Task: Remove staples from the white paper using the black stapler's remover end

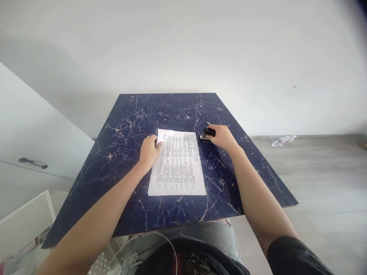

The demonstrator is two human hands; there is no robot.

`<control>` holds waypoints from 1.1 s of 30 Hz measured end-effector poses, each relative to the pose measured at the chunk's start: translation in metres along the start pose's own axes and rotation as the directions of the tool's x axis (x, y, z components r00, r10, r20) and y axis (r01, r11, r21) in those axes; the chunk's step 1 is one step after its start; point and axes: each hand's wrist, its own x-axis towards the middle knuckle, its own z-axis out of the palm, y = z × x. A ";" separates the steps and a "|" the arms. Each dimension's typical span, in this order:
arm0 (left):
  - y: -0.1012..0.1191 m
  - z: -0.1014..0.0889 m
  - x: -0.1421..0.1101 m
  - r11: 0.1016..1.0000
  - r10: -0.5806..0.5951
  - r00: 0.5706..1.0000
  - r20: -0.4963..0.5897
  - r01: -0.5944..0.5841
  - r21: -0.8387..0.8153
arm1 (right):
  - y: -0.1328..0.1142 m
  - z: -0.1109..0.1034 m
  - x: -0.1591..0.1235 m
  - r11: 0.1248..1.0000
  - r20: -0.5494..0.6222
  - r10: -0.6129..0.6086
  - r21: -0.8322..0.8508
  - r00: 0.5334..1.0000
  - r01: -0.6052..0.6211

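A printed paper (179, 164) lies flat on the dark blue marbled table (160, 110), covered in lines of text. At its upper left edge, my left hand (150, 151) pinches the paper, thumb on top and the other fingers curled at the side. Whether it is one sheet or a thin stack, I cannot tell. Just past the paper's upper right edge, a black stapler (209, 131) is in the grip of my right hand (223, 136). Its front end points left toward the paper, with a narrow gap between them. My fingers cover the stapler's rear part.
Behind the table's far edge stands a white wall (172, 46). A white cabinet with a dark handle (33, 163) is on the left. On the grey floor to the right lies a clear plastic bottle (283, 141). A thin white cable (169, 241) hangs over my lap.
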 end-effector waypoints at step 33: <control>-0.019 0.007 0.015 0.773 -0.197 0.959 -0.201 0.026 -0.634 | -0.051 0.026 -0.005 0.981 -0.028 0.122 0.156 0.992 -0.116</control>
